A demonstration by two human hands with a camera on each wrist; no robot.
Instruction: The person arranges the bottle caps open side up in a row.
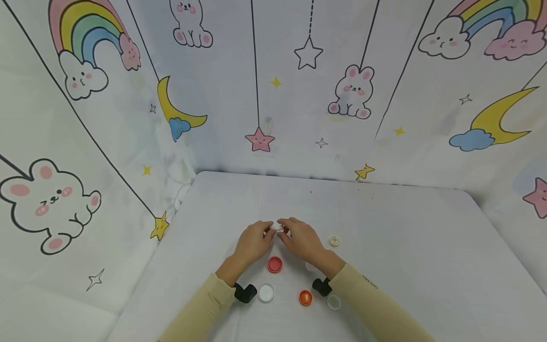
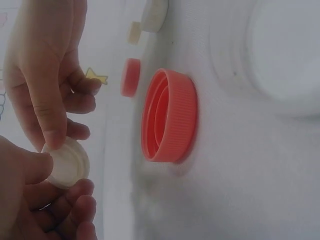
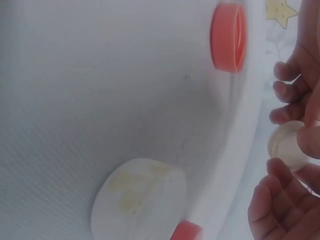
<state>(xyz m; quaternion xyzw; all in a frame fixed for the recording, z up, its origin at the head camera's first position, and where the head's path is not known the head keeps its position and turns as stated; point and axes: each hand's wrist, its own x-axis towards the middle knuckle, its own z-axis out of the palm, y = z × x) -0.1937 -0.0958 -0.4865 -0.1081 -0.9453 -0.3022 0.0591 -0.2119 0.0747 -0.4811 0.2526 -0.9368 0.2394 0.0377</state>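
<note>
Left hand (image 1: pixel 254 241), right hand (image 1: pixel 302 239): fingers curled, both pinching one small round white plastic cap (image 2: pixel 70 164). Ridged round red plastic cap (image 1: pixel 275 264) nearer, apart.

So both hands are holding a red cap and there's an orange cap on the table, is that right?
The held cap is white, not red, as the left wrist view shows. The left hand and right hand do both hold it, and an orange cap lies on the table.

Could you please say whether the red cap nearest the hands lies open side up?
Open side up: the red cap shows its hollow inside.
</note>
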